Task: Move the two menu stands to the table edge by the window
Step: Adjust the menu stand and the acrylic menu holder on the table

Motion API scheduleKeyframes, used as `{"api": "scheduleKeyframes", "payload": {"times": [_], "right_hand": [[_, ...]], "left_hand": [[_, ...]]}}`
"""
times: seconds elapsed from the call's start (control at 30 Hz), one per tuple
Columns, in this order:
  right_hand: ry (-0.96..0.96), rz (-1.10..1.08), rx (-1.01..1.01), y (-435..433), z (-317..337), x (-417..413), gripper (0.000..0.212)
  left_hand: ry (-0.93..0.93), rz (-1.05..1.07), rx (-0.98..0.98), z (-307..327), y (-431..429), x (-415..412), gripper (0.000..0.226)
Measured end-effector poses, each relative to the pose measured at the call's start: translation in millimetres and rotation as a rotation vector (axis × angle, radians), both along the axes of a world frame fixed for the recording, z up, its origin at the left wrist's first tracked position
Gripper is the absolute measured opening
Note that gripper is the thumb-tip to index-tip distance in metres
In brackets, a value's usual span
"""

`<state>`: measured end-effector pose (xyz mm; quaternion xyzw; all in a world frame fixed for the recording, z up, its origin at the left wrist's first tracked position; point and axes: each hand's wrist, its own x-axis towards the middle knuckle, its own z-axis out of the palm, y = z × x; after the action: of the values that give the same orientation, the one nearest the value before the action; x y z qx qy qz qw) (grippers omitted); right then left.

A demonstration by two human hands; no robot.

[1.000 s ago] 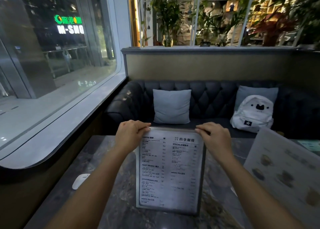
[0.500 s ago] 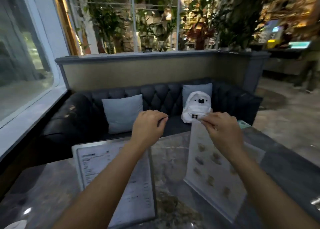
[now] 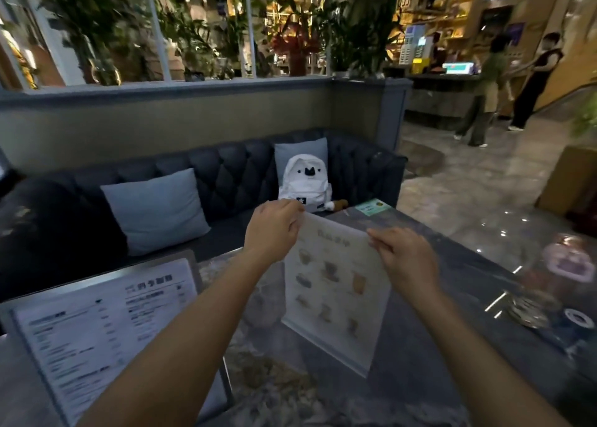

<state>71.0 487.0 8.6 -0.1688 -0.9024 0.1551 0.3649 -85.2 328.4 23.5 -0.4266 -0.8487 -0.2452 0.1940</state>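
Note:
Two menu stands stand on the dark marble table point(image 3: 436, 378). The text menu stand point(image 3: 97, 329), grey-framed with black print, is upright at the lower left with no hand on it. The picture menu stand point(image 3: 332, 294), pale with drink photos, stands at the centre. My left hand point(image 3: 274, 229) pinches its top left corner. My right hand point(image 3: 403, 258) grips its top right corner. Both hands hold it by the upper edge.
A dark tufted sofa point(image 3: 232, 171) with a grey cushion point(image 3: 158, 210) and a white backpack point(image 3: 305, 184) lies behind the table. A green card point(image 3: 371, 207) sits at the far table corner. Small items point(image 3: 568, 317) rest at the right. Two people point(image 3: 510, 84) stand at a counter.
My view swung right, away from the window. Both hands left the text menu stand, now at lower left, and took hold of the picture menu stand's top corners.

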Motion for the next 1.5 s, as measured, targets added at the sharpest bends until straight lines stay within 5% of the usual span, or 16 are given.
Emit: {"api": "scheduleKeyframes", "payload": {"times": [0.33, 0.83, 1.5], "right_hand": [[0.045, 0.030, -0.087, 8, 1, -15, 0.016], [0.054, 0.113, -0.234, 17, 3, -66, 0.023], [-0.069, 0.055, 0.031, 12, 8, -80, 0.036]], "left_hand": [[0.052, 0.080, 0.009, 7, -18, 0, 0.011], [-0.126, 0.045, 0.198, 2, -43, 20, 0.016], [-0.093, 0.107, 0.196, -6, -47, 16, 0.020]]}}
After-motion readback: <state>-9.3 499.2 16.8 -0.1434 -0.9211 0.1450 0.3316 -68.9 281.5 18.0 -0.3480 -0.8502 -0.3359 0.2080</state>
